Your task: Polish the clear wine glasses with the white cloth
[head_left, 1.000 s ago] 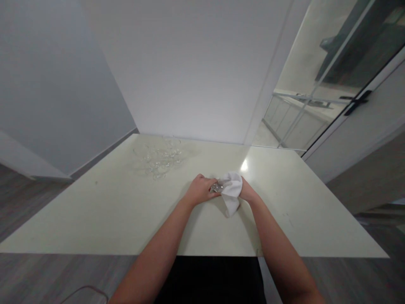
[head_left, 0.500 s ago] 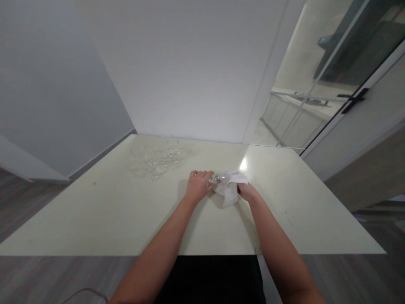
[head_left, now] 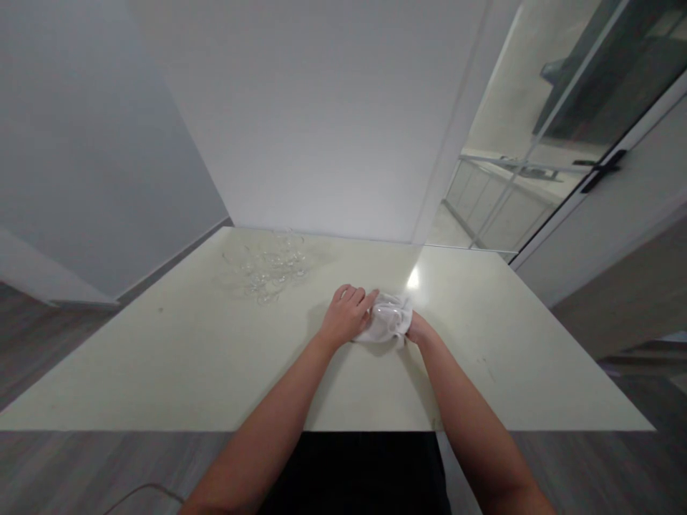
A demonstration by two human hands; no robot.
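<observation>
My left hand (head_left: 348, 315) is closed around one end of a clear glass (head_left: 385, 310), its fingers bent over the near rim or base; I cannot tell which. A white cloth (head_left: 376, 333) wraps under and around the glass. On the other side my right hand (head_left: 416, 329) is closed on the cloth, most of its fingers hidden behind the folds. Both hands hold the glass and cloth just above the table (head_left: 177, 357).
Several clear glasses (head_left: 273, 270) stand grouped at the back left of the table. A white wall (head_left: 322, 143) rises behind the table's far edge. Toward the right is a glass-paned door with a black handle (head_left: 604, 170). A thin cable (head_left: 144, 488) lies on the floor at the lower left.
My left hand has shifted slightly right. The glass has turned, and the cloth is now bunched more closely around it instead of hanging down in a loose flap.
</observation>
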